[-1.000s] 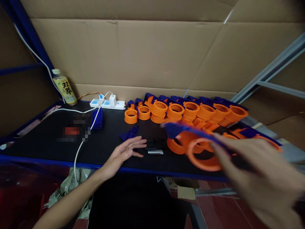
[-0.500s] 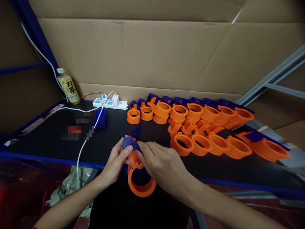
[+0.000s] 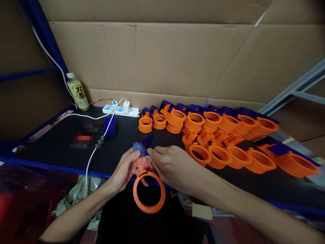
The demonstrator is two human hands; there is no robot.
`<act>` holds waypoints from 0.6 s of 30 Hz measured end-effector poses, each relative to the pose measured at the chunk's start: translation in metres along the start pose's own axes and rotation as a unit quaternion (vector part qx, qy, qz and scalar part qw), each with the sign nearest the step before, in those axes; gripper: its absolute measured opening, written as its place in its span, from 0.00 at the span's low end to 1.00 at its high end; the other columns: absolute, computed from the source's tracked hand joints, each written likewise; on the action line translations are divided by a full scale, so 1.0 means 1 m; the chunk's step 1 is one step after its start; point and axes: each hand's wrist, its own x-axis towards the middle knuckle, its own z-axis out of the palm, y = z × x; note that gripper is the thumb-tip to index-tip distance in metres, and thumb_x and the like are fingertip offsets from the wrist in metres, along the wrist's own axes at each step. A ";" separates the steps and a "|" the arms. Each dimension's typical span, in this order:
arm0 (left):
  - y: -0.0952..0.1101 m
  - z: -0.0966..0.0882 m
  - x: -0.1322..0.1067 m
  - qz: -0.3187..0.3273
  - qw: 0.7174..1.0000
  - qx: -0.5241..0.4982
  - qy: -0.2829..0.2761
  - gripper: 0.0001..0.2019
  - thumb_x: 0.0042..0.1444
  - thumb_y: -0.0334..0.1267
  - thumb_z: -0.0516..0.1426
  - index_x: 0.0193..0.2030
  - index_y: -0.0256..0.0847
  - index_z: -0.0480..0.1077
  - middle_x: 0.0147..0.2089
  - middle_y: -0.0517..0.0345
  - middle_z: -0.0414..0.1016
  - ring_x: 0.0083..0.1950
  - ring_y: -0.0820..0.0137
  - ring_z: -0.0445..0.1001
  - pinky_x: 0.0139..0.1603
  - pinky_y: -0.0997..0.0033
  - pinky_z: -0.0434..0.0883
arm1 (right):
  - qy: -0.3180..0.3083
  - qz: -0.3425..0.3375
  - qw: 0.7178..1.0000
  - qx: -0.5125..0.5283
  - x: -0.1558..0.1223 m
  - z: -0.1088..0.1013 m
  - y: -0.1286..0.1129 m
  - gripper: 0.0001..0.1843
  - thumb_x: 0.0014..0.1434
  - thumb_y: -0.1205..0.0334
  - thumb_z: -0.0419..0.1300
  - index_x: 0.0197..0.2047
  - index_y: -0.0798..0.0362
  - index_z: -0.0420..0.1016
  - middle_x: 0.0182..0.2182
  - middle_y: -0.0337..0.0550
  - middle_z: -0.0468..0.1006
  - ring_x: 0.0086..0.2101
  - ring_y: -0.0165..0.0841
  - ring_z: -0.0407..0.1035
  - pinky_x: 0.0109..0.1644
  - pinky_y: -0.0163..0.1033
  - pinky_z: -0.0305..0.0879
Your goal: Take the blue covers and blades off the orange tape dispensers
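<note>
Orange ring (image 3: 149,191) (blue cap (image 3: 139,149) on top) hangs pinched between both hands' closed fingers (image 3: 135,157).

The power strip (image 3: 121,110) lay on the tabletop (image 3: 50,145) against the cardboard wall (image 3: 162,57) behind it. Left of the power strip stood a bottle (image 3: 78,92); right of it, a row of ring parts (image 3: 210,120) ran along the wall, with a second row (image 3: 228,154) nearer than the first. Well in front of the power strip, at the tabletop's near edge, the left hand (image 3: 125,169) and right hand (image 3: 172,166) met on one ring part (image 3: 148,189), which hung off the edge.
</note>
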 end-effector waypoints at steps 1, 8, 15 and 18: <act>0.001 -0.001 0.000 -0.003 1.000 -0.003 0.002 0.14 0.62 0.47 0.57 0.44 0.36 0.68 0.35 0.47 0.80 0.28 0.59 0.81 0.19 0.68 0.76 | 0.002 0.003 1.000 0.012 0.001 -0.002 0.002 0.05 0.62 0.72 0.55 0.38 0.58 0.72 0.32 0.44 0.76 0.28 0.29 0.65 0.29 0.37 0.50; 0.015 -0.002 -0.006 -0.007 1.000 -0.024 0.010 0.21 0.61 0.52 0.56 0.49 0.33 0.70 0.27 0.47 0.78 0.45 0.40 0.81 0.25 0.59 0.78 | 0.080 0.068 0.985 0.138 0.011 -0.001 0.028 0.19 0.73 0.61 0.46 0.37 0.58 0.76 0.30 0.45 0.77 0.29 0.28 0.69 0.36 0.34 0.58; 0.018 -0.007 0.002 0.027 0.996 -0.063 0.064 0.23 0.64 0.53 0.52 0.54 0.35 0.69 0.35 0.47 0.80 0.51 0.44 0.80 0.34 0.59 0.80 | 0.015 0.144 0.960 0.241 0.018 0.008 0.052 0.15 0.64 0.63 0.57 0.53 0.52 0.77 0.30 0.39 0.78 0.27 0.27 0.70 0.31 0.32 0.60; 0.015 -0.008 0.006 0.065 0.990 -0.079 0.100 0.22 0.63 0.53 0.52 0.52 0.37 0.70 0.48 0.44 0.80 0.49 0.47 0.81 0.29 0.64 0.79 | 0.002 0.204 0.930 0.306 0.036 0.010 0.072 0.18 0.62 0.64 0.58 0.55 0.51 0.77 0.27 0.37 0.78 0.22 0.26 0.67 0.28 0.32 0.61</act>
